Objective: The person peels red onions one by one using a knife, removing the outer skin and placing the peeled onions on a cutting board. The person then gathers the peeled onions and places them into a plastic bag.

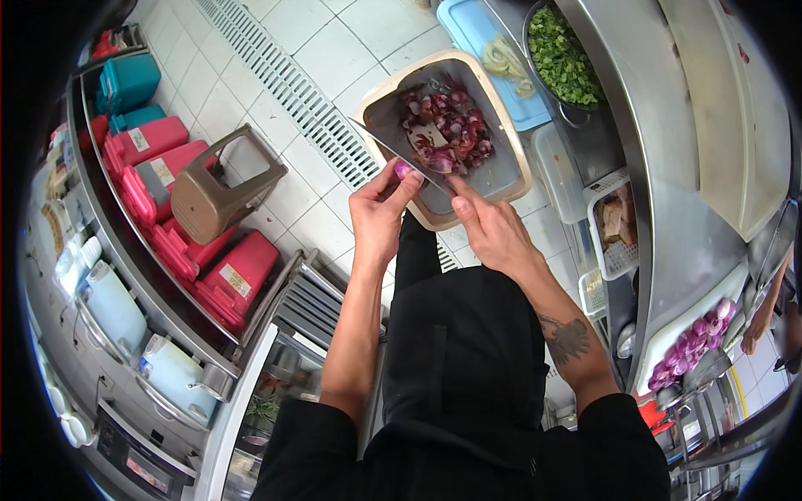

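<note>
My left hand (pixel 381 210) holds a small red onion (pixel 403 169) between thumb and fingers, at the near left rim of a beige plastic bin (pixel 521 147). A kitchen knife (pixel 401 156) is in my right hand (pixel 492 228), its blade slanting up and to the left, right beside the onion. Under the blade, the grey-lined bin holds red onion skins and trimmings (pixel 454 128). Where the blade meets the onion, I cannot tell whether it cuts in.
Peeled red onions (pixel 692 344) lie on a white board at the right. Chopped greens (pixel 561 59) fill a metal pot at the upper right. A brown plastic stool (pixel 210 200) and red lidded bins (pixel 241 272) stand left. A floor drain grate (pixel 301 100) runs behind the bin.
</note>
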Demonstrator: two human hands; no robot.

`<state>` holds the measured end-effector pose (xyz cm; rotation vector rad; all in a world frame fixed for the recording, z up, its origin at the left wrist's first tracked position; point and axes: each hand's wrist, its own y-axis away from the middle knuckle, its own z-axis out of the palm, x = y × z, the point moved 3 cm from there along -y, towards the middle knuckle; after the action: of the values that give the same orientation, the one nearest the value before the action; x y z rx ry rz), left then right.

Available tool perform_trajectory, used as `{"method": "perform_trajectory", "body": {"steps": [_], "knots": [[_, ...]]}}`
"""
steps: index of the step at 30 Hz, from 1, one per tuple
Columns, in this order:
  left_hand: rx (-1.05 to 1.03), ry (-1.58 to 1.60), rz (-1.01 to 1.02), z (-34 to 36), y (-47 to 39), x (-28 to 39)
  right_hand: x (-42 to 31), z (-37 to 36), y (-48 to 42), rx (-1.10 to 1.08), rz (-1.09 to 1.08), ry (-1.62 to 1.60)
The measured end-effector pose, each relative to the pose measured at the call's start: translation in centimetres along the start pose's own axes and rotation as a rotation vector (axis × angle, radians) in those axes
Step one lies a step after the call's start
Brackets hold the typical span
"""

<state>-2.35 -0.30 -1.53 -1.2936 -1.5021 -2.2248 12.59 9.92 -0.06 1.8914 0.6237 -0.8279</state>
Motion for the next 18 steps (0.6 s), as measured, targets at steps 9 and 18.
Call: {"method": "perform_trajectory", "body": {"steps": [9, 18], "knots": [[0.091, -0.231, 0.077, 0.0, 0.8, -2.0, 0.6, 1.3, -0.5, 0.009, 0.076, 0.043], [-0.006, -0.042, 0.041, 2.3, 3.2, -3.6, 0.5, 0.6, -1.9, 0.074, 0.029, -0.026]]}}
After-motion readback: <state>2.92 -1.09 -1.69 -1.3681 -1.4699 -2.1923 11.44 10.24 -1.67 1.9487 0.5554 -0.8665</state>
